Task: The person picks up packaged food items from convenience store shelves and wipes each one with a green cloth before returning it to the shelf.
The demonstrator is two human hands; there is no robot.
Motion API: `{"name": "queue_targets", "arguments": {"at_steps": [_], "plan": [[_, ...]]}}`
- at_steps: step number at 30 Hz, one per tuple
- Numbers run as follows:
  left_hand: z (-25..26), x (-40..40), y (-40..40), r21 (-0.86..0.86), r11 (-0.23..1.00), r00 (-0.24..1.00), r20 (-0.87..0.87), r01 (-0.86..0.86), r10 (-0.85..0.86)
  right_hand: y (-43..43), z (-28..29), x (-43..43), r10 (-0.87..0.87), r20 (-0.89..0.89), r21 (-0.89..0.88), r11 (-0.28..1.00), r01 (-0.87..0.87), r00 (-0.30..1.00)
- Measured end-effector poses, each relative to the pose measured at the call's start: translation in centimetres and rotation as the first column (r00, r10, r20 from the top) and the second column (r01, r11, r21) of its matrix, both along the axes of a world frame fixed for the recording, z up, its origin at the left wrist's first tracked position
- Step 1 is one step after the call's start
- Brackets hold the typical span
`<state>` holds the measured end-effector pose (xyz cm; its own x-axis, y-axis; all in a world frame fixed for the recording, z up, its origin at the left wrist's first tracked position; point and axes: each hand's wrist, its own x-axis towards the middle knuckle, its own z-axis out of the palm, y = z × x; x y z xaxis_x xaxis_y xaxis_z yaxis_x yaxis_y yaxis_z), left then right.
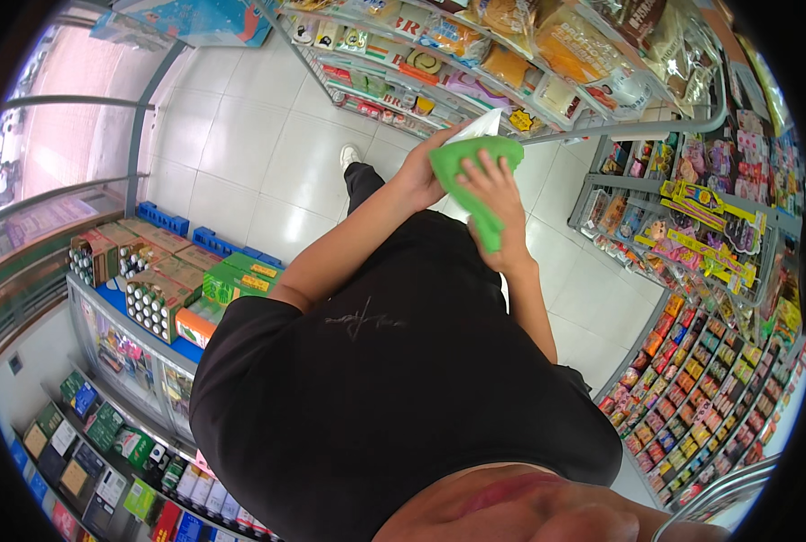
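Note:
In front of my body, my left hand (425, 169) grips a white item (482, 127), seen only in part; what it is I cannot tell. A green cloth (467, 159) lies over its near side and hangs down towards my wrist. My right hand (494, 196) is on the cloth, fingers spread across its upper part, with the thumb side partly hidden behind the hanging fold. The cloth hides most of the white item.
A wire shelf rack (403, 64) of packaged bread stands ahead, its metal rail (620, 129) close beyond my hands. Snack racks (701, 237) line the right. Bottle cartons (162, 298) and a green box (237, 278) top a glass-fronted case at left. Tiled floor (274, 135) lies ahead.

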<state>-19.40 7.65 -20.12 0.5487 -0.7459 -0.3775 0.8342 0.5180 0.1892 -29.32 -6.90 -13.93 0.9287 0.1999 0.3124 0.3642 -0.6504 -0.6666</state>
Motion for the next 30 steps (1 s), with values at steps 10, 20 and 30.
{"name": "queue_targets", "arguments": {"at_steps": [10, 20, 30], "plan": [[-0.9, 0.5, 1.5, -0.077, 0.982, 0.981, 0.073, -0.175, 0.181, 0.5, -6.4, 1.3, 0.010, -0.715, 0.685, -0.192, 0.703, 0.699], [-7.1, -0.2, 1.9, 0.503, 0.482, 0.494, 0.855, -0.718, -0.157, 4.3, -8.1, 4.3, 0.259, -0.751, 0.586, -0.165, 0.794, 0.608], [-6.4, 0.0, 6.6, 0.763, 0.368, 0.579, 0.644, -0.532, -0.500, 6.7, -10.4, 7.2, 0.158, -0.865, 0.479, -0.024, 0.877, 0.477]]}}
